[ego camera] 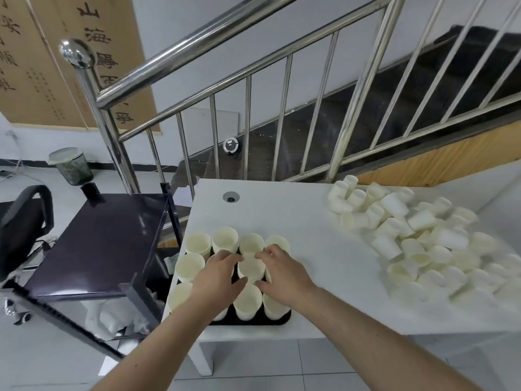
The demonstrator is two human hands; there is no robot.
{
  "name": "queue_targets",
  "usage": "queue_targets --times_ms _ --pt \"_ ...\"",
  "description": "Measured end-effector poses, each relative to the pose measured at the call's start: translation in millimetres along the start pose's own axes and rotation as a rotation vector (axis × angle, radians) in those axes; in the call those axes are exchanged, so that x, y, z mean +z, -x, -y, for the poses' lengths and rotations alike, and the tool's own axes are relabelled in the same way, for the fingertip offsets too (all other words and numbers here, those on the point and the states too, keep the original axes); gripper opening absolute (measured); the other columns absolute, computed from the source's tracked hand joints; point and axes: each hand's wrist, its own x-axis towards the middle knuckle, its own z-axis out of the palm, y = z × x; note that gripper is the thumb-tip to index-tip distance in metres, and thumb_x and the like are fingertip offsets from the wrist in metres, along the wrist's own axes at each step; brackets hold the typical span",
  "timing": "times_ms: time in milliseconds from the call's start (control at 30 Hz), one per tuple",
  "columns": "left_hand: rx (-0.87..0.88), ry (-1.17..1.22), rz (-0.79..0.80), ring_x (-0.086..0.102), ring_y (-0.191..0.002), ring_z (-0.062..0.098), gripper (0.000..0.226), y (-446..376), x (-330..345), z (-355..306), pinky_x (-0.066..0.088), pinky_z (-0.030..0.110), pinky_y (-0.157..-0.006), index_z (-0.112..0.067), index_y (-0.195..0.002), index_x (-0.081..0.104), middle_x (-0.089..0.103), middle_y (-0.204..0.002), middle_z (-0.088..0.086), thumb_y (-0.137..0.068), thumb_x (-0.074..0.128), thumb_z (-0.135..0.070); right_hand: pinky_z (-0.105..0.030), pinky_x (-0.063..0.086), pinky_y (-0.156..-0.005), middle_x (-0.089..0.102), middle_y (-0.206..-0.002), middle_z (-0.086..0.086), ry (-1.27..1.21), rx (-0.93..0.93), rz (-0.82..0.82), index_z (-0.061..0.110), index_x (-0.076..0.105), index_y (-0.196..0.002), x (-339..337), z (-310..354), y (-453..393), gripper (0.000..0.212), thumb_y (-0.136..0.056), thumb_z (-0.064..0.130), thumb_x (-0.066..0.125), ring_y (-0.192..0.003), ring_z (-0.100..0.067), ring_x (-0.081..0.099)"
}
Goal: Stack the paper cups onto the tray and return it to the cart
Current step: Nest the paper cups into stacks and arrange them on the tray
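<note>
Cream-white paper cups stand upright in rows on a black tray [277, 323], and both hands are lowered over the middle of them. The left hand [217, 277] is spread, fingers loosely splayed across a cup top in the middle row. The right hand [282, 270] is spread the same way, fingertips reaching over the far rows, thumb at the rim of the central cup [251, 268]. Whether either hand actually grips a cup cannot be told; the fingers look relaxed and resting, not curled round anything.

The tray is seen at the near left corner of the white table [282, 210], close to its near edge. About a dozen tray cups [197, 242] are counted, mouths up, set close together, some hidden by the hands.

A loose pile of cups [408, 235] lies jumbled on its sides at the far right of the table, well apart from the tray.

Risk noted: the cups are light and thin-walled, so a sideways press would likely tip one and topple its neighbours. A tilted lift toward the dark cart [98, 244], just left of the table, could slide the whole set off.
</note>
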Motion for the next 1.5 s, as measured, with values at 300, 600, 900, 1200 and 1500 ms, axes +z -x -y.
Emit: queue_targets --times_ms 300,600,900,1200,1500 --pt "0.137 -0.009 0.061 0.049 -0.120 0.011 0.044 -40 53 -116 0.046 0.028 -0.088 -0.029 -0.128 0.054 0.047 -0.130 -0.012 -0.085 0.062 -0.033 -0.032 0.047 -0.090 0.034 -0.138 0.004 0.015 0.175 -0.102 0.023 0.037 -0.144 -62 -130 60 0.058 -0.091 0.033 0.058 -0.124 -0.015 0.043" --pt "0.193 -0.073 0.154 0.048 -0.121 0.010 0.044 -68 116 -214 0.043 0.023 -0.085 -0.030 -0.131 0.049 0.043 -0.133 -0.012 -0.089 0.058 -0.037 -0.031 0.047 -0.088 0.034 -0.140 0.003 0.034 0.281 -0.107 0.023 0.035 -0.145 -92 -237 106 0.059 -0.093 0.034 0.058 -0.126 -0.016 0.042" --pt "0.170 -0.063 0.225 0.049 -0.119 0.009 0.046 -100 159 -247 0.046 0.025 -0.094 -0.030 -0.133 0.047 0.043 -0.134 -0.012 -0.090 0.057 -0.039 -0.030 0.047 -0.092 0.032 -0.142 0.003 0.033 0.334 -0.035 0.023 0.032 -0.146 -96 -307 100 0.060 -0.093 0.035 0.057 -0.127 -0.015 0.041" --pt "0.184 -0.045 0.211 0.048 -0.120 0.009 0.047 -178 178 -249 0.047 0.027 -0.093 -0.027 -0.134 0.047 0.044 -0.133 -0.011 -0.090 0.057 -0.039 -0.033 0.047 -0.093 0.034 -0.144 0.000 0.065 0.451 0.061 0.020 0.029 -0.147 -97 -360 41 0.062 -0.093 0.036 0.056 -0.127 -0.019 0.041" --pt "0.157 -0.045 0.337 0.047 -0.121 0.009 0.048 -223 208 -237 0.046 0.027 -0.095 -0.028 -0.136 0.044 0.043 -0.136 -0.011 -0.091 0.055 -0.040 -0.035 0.049 -0.088 0.040 -0.133 -0.005 0.096 0.600 0.199 0.018 0.033 -0.137 -77 -404 -23 0.061 -0.089 0.042 0.061 -0.121 -0.024 0.046"
